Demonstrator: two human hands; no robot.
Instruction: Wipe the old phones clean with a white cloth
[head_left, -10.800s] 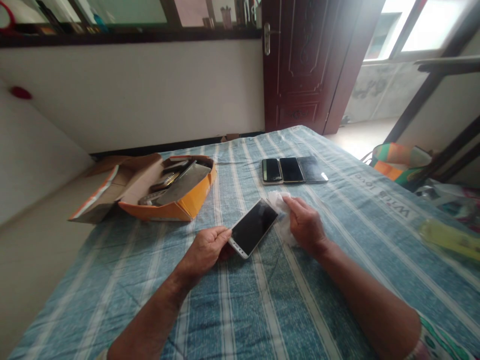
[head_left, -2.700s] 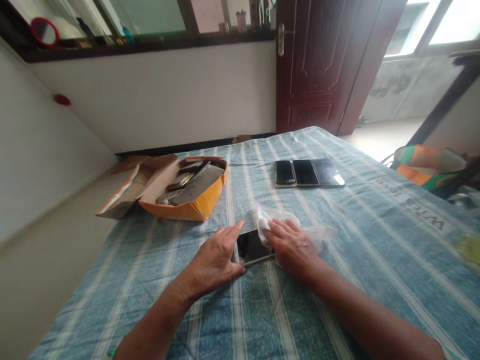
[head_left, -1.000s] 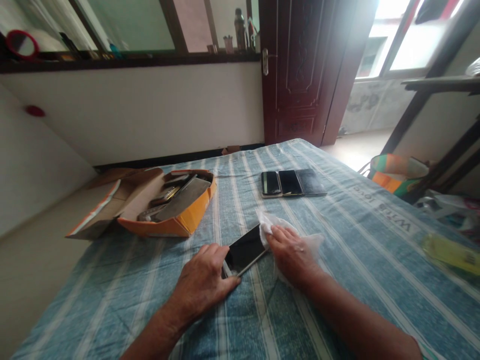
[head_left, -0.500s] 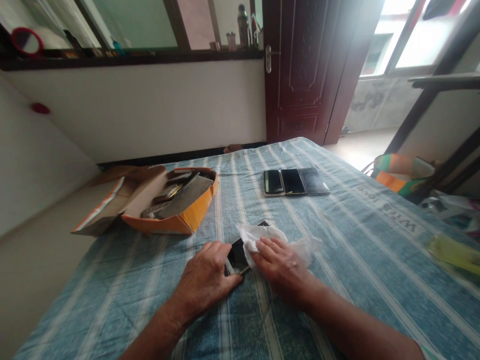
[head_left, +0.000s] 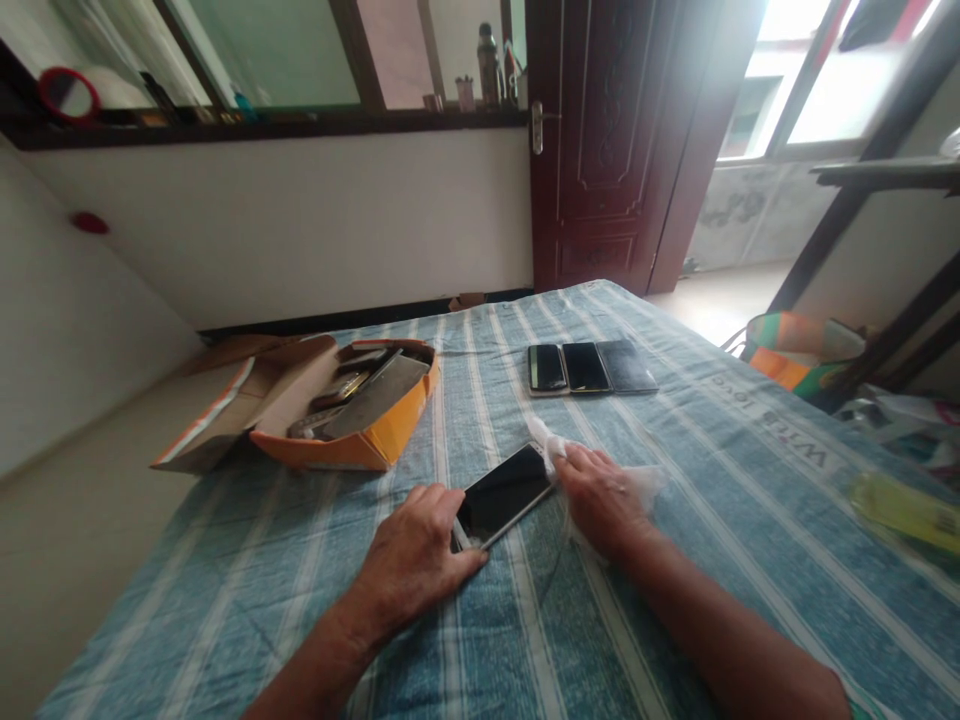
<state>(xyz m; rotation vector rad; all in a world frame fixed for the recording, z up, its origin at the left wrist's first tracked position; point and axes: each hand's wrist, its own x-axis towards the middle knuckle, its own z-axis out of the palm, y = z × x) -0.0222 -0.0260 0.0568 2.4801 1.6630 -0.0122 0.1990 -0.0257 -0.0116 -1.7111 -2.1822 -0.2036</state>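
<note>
White-framed and black-screened, a rectangular phone (head_left: 504,495) lies aslant on blue, white-striped fabric (head_left: 225,580), near end clamped by the left hand (head_left: 412,545); apart from it, the right hand (head_left: 600,495) grips a crumpled white sheet (head_left: 549,447) at the far end.

The left hand (head_left: 418,540) and right hand (head_left: 606,502) are bare, the wrists (head_left: 358,605) widening into bare forearms (head_left: 724,615). At the near right I catch only a sliver of pale, greenish sleeve (head_left: 856,704), its pattern unreadable.
</note>
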